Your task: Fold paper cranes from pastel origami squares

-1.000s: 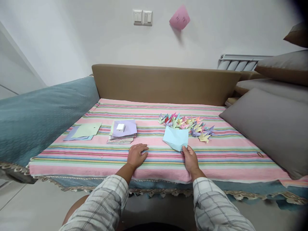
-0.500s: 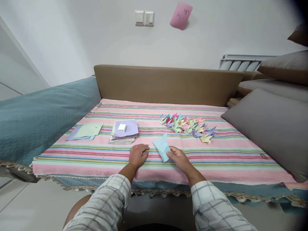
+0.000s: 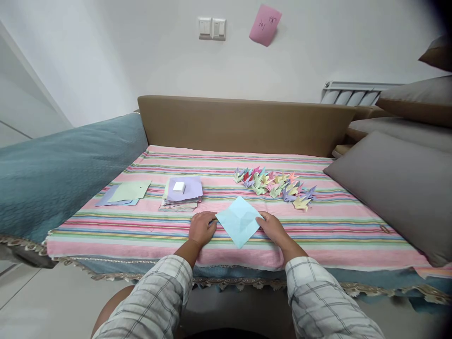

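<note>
A light blue square of paper [image 3: 240, 222] lies opened out like a diamond on the striped cloth, with creases around its centre. My right hand [image 3: 273, 229] pinches its right corner between thumb and fingers. At the left corner rests my left hand [image 3: 202, 228], its fingers bent and close to the paper's tip; whether it grips the tip is too small to tell. Beyond the paper, to the right, several folded paper cranes [image 3: 271, 183] in many colours stand in a cluster. A stack of paper [image 3: 187, 189] with a small white block [image 3: 179, 188] on top is left of centre.
Loose green and blue sheets [image 3: 130, 191] lie at the left of the striped cloth [image 3: 141, 235]. Grey cushions [image 3: 384, 188] are piled on the right. A brown backrest [image 3: 247, 125] runs along the back. Small brown loops [image 3: 385, 229] lie near the cushion.
The blue paper has gone from partly folded to spread out as a diamond. My right hand has moved slightly right with its corner. My left hand has barely moved.
</note>
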Demonstrator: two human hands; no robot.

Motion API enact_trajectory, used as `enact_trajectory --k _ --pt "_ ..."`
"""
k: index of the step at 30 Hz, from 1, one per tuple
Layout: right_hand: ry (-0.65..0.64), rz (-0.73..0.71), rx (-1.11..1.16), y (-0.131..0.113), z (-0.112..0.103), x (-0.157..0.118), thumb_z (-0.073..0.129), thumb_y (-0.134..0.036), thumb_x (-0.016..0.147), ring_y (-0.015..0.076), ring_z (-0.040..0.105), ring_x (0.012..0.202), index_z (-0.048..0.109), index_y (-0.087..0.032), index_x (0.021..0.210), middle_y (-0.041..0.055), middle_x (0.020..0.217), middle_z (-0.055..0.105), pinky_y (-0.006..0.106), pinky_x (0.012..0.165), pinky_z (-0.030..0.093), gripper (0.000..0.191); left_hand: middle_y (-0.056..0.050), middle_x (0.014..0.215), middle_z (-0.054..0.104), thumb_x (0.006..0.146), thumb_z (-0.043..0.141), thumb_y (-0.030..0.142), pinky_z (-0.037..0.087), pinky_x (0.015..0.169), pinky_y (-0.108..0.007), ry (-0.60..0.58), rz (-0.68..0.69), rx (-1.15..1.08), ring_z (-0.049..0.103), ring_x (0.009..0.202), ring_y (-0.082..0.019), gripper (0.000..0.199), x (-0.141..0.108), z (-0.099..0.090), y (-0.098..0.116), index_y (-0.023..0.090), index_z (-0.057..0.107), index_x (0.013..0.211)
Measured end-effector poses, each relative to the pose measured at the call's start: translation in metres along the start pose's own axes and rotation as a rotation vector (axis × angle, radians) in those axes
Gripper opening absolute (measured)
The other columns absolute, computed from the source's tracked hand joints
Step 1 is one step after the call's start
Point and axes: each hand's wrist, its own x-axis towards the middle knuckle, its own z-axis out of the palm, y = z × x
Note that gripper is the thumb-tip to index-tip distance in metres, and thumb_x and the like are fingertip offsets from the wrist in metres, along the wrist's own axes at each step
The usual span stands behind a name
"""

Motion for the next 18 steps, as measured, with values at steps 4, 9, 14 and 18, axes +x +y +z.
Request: enact_trajectory --k 4,9,14,18 --pt "0.023 -0.130 -0.217 0.004 0.002 0.011 0.048 -0.030 0.078 0.0214 0.062 0.096 0.062 -0.022 0.112 0.0043 0.111 0.066 0.030 0.077 0.046 0.037 0.002 0.111 0.067 0.071 0.048 0.015 0.038 0.098 -0.038 -0.009 -0.009 -0.020 0.056 0.108 -0.021 0.037 -0.001 0.000 -0.002 0.028 0.069 0.098" --pt "0.127 -0.173 -0.371 0.011 0.015 0.012 0.053 -0.034 0.078 0.0241 0.063 0.089 0.059 -0.028 0.118 0.0047 0.108 0.067 0.033 0.070 0.045 0.040 0.001 0.107 0.069 0.087 0.041 0.031 0.041 0.095 -0.038 0.008 0.015 -0.047 0.058 0.106 -0.021 0.031 0.000 0.001 -0.003 0.027 0.071 0.090" --pt "0.225 -0.268 -0.411 0.015 0.022 0.008 0.056 -0.032 0.077 0.0226 0.060 0.090 0.058 -0.027 0.115 0.0042 0.106 0.066 0.033 0.073 0.045 0.038 0.000 0.098 0.072 0.085 0.050 0.037 0.046 0.090 -0.037 0.069 -0.026 -0.063 0.063 0.097 -0.020 0.028 0.004 0.005 -0.003 0.025 0.071 0.070" --pt "0.341 -0.357 -0.442 0.015 0.026 0.003 0.054 -0.029 0.078 0.0254 0.050 0.106 0.060 -0.020 0.111 0.0094 0.112 0.058 0.038 0.088 0.041 0.035 0.000 0.095 0.072 0.083 0.053 0.034 0.047 0.088 -0.036 0.099 -0.023 -0.057 0.064 0.094 -0.020 0.026 0.004 0.007 -0.004 0.024 0.069 0.065"
